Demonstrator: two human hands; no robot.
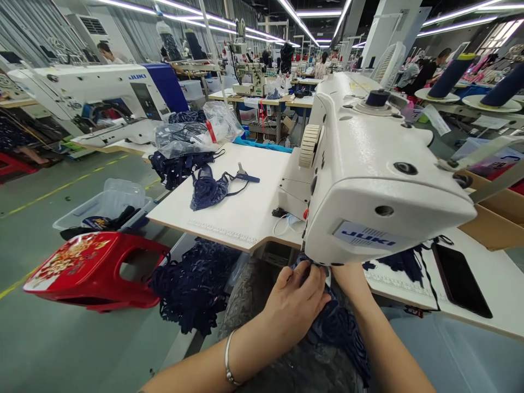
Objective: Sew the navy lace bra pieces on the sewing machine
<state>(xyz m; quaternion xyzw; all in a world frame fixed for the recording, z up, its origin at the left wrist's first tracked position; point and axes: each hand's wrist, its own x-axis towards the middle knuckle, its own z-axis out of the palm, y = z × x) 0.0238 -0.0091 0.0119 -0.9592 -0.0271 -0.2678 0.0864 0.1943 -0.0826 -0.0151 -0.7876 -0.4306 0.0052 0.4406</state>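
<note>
Under the head of a white sewing machine (388, 164), my left hand (298, 297) has its fingers curled and pressed onto a navy lace bra (338, 327). Part of that bra drapes down over my lap between my forearms. My right hand (341, 271) reaches in beneath the machine head; its fingers are hidden behind the machine, so its grip cannot be seen. Another navy lace bra (208, 188) lies on the white tabletop (262, 174) left of the machine, one strap stretched out to the right.
Beyond it are piled navy pieces (180, 166) and clear plastic bags (188, 134). A red stool (94, 267), a heap of navy straps (192, 289) and a clear bin (77, 213) stand at left. A black phone (460, 278) lies at right. Another sewing machine (102, 93) stands far left.
</note>
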